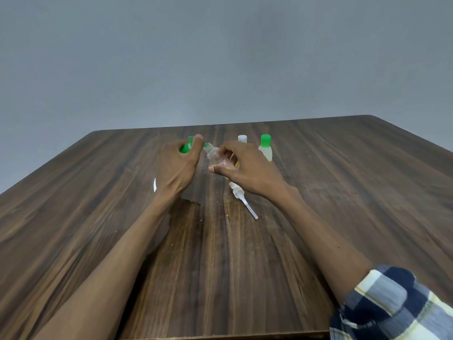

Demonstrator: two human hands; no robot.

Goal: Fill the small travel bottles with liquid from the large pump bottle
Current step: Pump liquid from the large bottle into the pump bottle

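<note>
My right hand [245,165] grips the clear pump bottle [215,157], which has a red and blue label. It is tilted, with its open neck pointing left. My left hand [179,163] is curled round a small green-topped travel bottle [185,147], mostly hidden by my fingers; its top meets the clear bottle's neck. The white pump head [236,190] with its dip tube lies on the table below my right hand. A second travel bottle [266,149] with a green cap and pale yellow liquid stands upright to the right.
A small white-capped bottle [242,138] stands behind my right hand. A white sliver [155,185] shows beside my left wrist. The dark wooden table [343,192] runs wide on both sides, with a grey wall behind it.
</note>
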